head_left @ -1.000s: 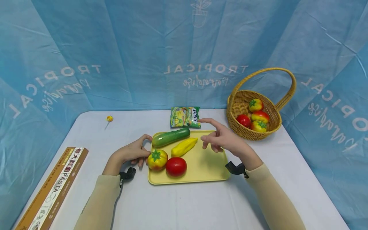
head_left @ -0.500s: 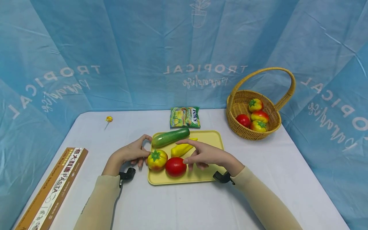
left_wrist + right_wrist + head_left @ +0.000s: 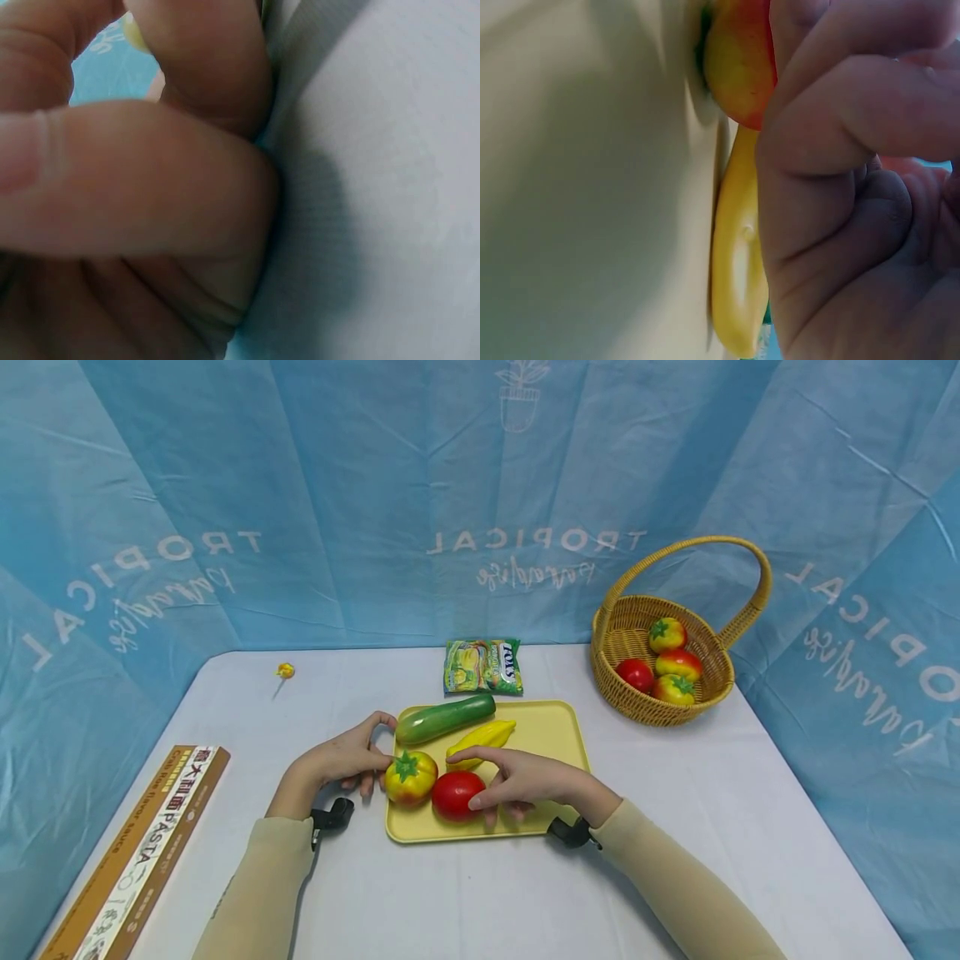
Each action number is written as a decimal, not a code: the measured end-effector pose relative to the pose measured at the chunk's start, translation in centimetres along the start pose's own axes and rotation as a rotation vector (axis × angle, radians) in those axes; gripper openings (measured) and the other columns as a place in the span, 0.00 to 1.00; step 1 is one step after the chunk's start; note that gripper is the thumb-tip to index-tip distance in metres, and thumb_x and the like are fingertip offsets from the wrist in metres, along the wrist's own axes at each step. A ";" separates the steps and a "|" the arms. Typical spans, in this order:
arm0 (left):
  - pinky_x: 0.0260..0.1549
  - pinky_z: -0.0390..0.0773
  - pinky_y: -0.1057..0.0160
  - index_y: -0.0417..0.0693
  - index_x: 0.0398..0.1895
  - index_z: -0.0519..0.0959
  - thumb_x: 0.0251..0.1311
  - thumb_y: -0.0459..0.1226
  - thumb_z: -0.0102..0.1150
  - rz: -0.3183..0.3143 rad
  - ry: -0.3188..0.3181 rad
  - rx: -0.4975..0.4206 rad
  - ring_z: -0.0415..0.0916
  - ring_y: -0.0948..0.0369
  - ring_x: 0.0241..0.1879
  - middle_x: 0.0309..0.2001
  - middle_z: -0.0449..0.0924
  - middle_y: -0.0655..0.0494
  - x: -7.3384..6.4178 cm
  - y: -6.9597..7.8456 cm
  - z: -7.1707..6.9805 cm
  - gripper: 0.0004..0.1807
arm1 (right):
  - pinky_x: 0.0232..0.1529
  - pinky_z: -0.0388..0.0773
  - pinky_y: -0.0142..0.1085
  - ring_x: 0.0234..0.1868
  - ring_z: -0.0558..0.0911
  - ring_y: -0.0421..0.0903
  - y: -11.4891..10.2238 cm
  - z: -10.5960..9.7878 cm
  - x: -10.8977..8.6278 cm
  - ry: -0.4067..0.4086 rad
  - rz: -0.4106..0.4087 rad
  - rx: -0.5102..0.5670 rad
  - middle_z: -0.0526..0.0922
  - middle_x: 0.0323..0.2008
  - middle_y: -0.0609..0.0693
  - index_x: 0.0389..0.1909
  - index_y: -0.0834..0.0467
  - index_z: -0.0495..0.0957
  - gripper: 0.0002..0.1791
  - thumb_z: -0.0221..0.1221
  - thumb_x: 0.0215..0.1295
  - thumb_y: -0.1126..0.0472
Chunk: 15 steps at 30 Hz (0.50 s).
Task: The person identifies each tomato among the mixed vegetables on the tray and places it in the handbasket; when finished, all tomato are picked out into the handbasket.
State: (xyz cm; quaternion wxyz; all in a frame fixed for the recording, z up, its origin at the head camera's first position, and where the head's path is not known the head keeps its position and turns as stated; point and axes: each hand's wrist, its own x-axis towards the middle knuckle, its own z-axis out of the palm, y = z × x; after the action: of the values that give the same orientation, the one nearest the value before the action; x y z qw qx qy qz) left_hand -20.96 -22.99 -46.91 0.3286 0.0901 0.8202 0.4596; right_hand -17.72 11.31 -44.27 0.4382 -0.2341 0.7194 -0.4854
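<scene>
Person (image 3: 667,870) is holding the right hand (image 3: 527,777) spread around a red fruit (image 3: 454,795), left hand (image 3: 337,757) spread beside a yellow tray (image 3: 549,735).

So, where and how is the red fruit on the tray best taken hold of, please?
I'd hold the red fruit around its widest part, from above and right: its sides curve, and the round yellow fruit sits close on its left.
</scene>
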 end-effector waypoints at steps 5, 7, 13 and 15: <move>0.12 0.66 0.68 0.53 0.71 0.54 0.69 0.38 0.61 0.007 -0.001 0.004 0.72 0.61 0.11 0.20 0.84 0.52 0.1 0.0 0.0 0.34 | 0.18 0.68 0.30 0.13 0.74 0.44 0.2 0.1 0.1 -0.015 0.012 0.002 0.89 0.28 0.57 0.76 0.35 0.65 0.35 0.67 0.72 0.52; 0.12 0.66 0.69 0.53 0.71 0.54 0.69 0.39 0.61 0.010 0.000 0.007 0.72 0.61 0.11 0.20 0.84 0.52 0.1 0.0 0.0 0.33 | 0.18 0.68 0.30 0.14 0.74 0.44 0.1 0.1 0.1 -0.019 0.012 -0.003 0.89 0.28 0.57 0.76 0.35 0.65 0.35 0.67 0.72 0.52; 0.12 0.66 0.69 0.53 0.71 0.55 0.69 0.38 0.61 0.002 0.002 0.013 0.72 0.61 0.11 0.20 0.83 0.52 0.1 -0.1 0.0 0.33 | 0.18 0.68 0.30 0.14 0.74 0.44 0.2 0.2 0.2 -0.015 0.015 -0.009 0.89 0.28 0.58 0.76 0.33 0.66 0.35 0.68 0.72 0.52; 0.12 0.66 0.69 0.53 0.71 0.55 0.69 0.38 0.61 0.000 0.003 0.015 0.72 0.61 0.11 0.20 0.83 0.52 0.1 -0.1 0.0 0.33 | 0.18 0.68 0.30 0.14 0.74 0.44 0.3 0.2 0.2 -0.014 0.019 -0.008 0.89 0.28 0.59 0.75 0.33 0.66 0.35 0.68 0.72 0.53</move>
State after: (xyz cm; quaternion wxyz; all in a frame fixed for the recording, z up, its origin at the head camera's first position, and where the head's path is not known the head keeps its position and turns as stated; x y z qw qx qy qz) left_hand -21.05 -23.02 -47.02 0.3268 0.0916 0.8240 0.4537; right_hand -17.66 11.19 -44.64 0.4466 -0.2325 0.7205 -0.4768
